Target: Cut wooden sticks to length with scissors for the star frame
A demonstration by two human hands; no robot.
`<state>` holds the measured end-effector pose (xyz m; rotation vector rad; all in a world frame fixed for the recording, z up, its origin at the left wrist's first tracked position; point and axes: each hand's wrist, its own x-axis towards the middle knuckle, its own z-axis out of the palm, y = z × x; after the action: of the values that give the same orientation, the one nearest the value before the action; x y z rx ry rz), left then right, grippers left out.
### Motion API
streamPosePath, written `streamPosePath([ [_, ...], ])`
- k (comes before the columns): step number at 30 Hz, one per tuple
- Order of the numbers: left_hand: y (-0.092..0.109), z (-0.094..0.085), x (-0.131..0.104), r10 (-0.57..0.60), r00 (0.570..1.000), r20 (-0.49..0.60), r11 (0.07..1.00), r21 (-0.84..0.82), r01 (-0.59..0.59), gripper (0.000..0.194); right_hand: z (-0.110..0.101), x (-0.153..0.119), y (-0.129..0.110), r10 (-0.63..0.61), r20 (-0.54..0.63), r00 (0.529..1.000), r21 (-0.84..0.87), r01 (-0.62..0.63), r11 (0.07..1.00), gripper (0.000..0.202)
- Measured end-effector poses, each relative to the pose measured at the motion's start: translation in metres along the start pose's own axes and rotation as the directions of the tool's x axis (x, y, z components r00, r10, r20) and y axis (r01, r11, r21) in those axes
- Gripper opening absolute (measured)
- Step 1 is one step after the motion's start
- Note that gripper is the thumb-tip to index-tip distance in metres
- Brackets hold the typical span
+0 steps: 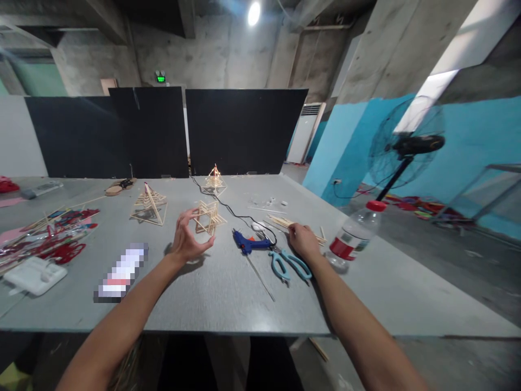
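My left hand (188,237) grips a star-shaped frame of thin wooden sticks (209,218), thumb at its lower edge and fingers at its upper left. Over a small pile of loose wooden sticks (280,221), my right hand (303,239) has its fingers bent down and together; whether a stick is between them is hidden. Between the hands lies a blue glue gun (252,243) with a black cord, and a glue stick (260,278) lies below it. Pliers with light blue handles (290,265) rest just left of my right wrist.
A plastic bottle with a red cap (354,236) stands beside my right forearm. Stick pyramids (148,205) stand farther back, one lit (215,179). At left are a blurred phone (122,271), a white box (36,275) and red craft material (69,247). Black panels (244,130) border the table's back.
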<state>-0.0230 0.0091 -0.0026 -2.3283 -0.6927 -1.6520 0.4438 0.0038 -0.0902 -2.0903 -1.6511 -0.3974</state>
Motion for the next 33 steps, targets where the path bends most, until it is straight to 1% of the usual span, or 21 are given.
streamPosePath([
  [4,0.0028,0.0037,-0.0034,0.062,0.986,0.154,0.99,-0.134,-0.041,0.105,-0.0015,-0.0012,-0.0019,0.042,-0.03,0.999,0.03,-0.041,0.999,0.037],
  [7,0.0056,0.005,-0.0038,0.155,0.955,0.255,0.972,-0.21,-0.102,0.106,-0.0032,-0.0024,-0.0034,0.05,-0.042,0.998,0.05,-0.048,0.998,0.038],
  [10,0.0072,0.0054,-0.0021,0.238,0.921,0.309,0.953,-0.258,-0.159,0.102,-0.0043,-0.0034,-0.004,0.059,-0.045,0.997,0.066,-0.056,0.996,0.038],
  [13,0.0065,0.0055,-0.0017,0.262,0.911,0.317,0.946,-0.273,-0.178,0.101,-0.0046,-0.0034,-0.0039,0.07,-0.041,0.997,0.08,-0.067,0.995,0.038],
  [24,0.0006,0.0089,-0.007,0.237,0.924,0.3,0.954,-0.252,-0.163,0.114,-0.0047,-0.0039,-0.003,0.038,-0.029,0.999,0.103,-0.035,0.994,0.038],
  [33,0.003,0.0048,-0.0058,0.216,0.923,0.317,0.967,-0.201,-0.157,0.114,-0.006,-0.0056,-0.0025,0.005,-0.046,0.999,0.096,-0.001,0.995,0.038],
])
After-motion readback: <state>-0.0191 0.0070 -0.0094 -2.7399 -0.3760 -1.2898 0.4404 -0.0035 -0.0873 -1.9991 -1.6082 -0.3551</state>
